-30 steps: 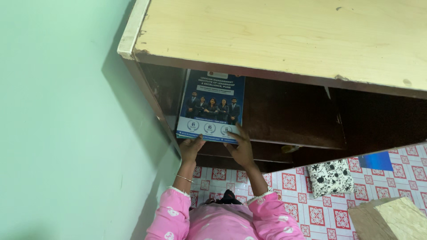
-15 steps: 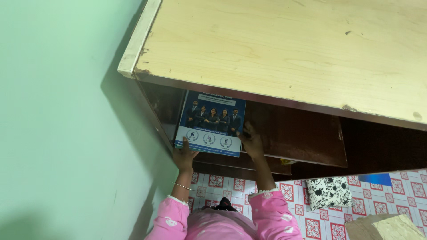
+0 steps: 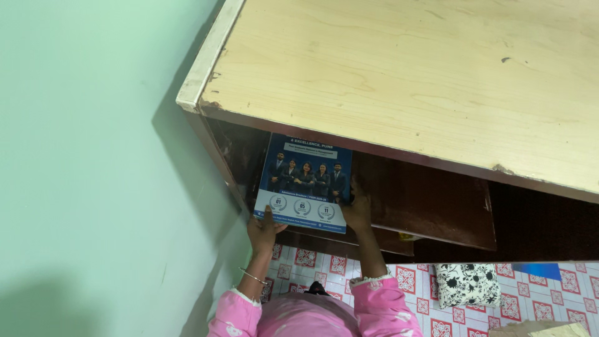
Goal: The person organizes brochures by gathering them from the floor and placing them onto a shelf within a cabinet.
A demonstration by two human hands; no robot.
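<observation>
A blue brochure (image 3: 304, 181) with a group photo on its cover lies on the upper shelf (image 3: 430, 206) of a dark brown wooden cabinet, at its left end, partly under the pale wooden top (image 3: 405, 75). My left hand (image 3: 263, 228) grips the brochure's near left corner, thumb on the cover. My right hand (image 3: 357, 209) presses against its right edge near the bottom corner. Both arms wear pink sleeves, and a thin bangle is on my left wrist.
A green wall (image 3: 93, 168) runs close along the cabinet's left side. A lower shelf (image 3: 368, 240) sits beneath. On the red-and-white patterned floor (image 3: 412, 281) lies a black-and-white floral cushion (image 3: 467, 284); a tan slab corner (image 3: 543, 329) shows at the bottom right.
The view has shifted so the cabinet top fills more of the frame. My hands moved from the brochure's bottom edge to its left corner and right side, and more of the brochure is under the top.
</observation>
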